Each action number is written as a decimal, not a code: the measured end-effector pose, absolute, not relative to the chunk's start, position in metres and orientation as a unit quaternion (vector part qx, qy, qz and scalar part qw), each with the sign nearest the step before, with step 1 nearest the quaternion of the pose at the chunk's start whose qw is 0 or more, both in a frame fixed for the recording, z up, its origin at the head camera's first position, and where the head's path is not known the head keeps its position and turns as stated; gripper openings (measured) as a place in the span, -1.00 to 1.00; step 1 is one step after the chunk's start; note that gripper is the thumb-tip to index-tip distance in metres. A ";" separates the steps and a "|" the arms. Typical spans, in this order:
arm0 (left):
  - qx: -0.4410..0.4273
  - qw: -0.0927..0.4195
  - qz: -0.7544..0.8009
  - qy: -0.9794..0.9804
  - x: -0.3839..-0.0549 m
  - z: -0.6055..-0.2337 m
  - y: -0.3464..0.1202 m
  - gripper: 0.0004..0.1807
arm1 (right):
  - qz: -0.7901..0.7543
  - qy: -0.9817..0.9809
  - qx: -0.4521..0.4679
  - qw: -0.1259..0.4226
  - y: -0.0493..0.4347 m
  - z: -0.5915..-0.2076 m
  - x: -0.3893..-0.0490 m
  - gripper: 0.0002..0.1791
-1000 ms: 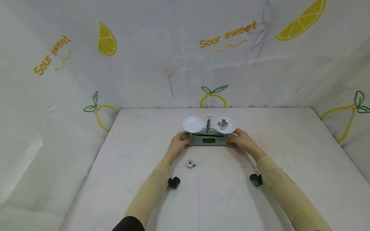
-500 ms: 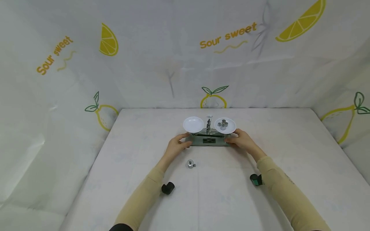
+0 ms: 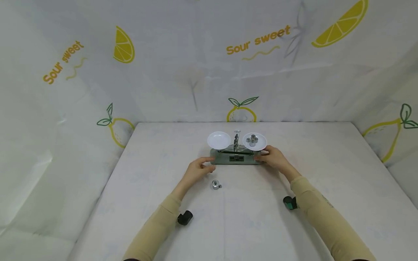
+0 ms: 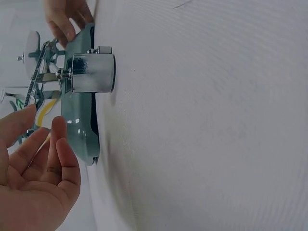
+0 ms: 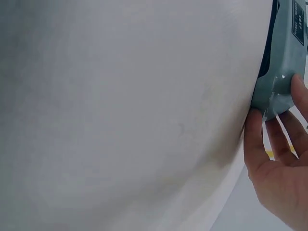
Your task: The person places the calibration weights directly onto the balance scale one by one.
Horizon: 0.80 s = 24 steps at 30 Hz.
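A balance scale (image 3: 236, 158) with a grey-green base stands at the back of the table. Its left pan (image 3: 219, 140) is bare, while the right pan (image 3: 262, 142) carries several small metal weights (image 3: 253, 139). My right hand (image 3: 275, 158) holds the right end of the base, thumb on the front, other fingers round the end, as the right wrist view confirms. Off the left end, my left hand (image 3: 195, 173) has relaxed, parted fingers with nothing between them. In front of the scale, a larger metal weight (image 4: 94, 73) stands with a small one (image 4: 104, 49) beside it.
A white cloth covers the table (image 3: 251, 224), and a lemon-print sheet (image 3: 156, 83) hangs behind and at the sides. Black wrist cameras (image 3: 185, 218) sit below each forearm, over the table.
My left hand has let go of the scale's left end and drawn back toward me. The right hand stays on the right end; the scale has barely moved.
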<state>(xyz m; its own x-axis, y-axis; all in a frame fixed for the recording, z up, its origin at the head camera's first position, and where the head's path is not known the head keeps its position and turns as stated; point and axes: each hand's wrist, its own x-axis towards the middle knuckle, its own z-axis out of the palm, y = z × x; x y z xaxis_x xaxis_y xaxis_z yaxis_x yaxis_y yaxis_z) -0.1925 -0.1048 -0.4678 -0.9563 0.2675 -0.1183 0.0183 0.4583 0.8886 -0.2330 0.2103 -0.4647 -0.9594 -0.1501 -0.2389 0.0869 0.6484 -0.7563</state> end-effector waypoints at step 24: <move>0.086 0.149 0.483 0.858 -0.192 -0.478 -0.105 -0.60 | -0.439 0.885 0.026 0.155 0.207 -0.466 -0.232 -0.27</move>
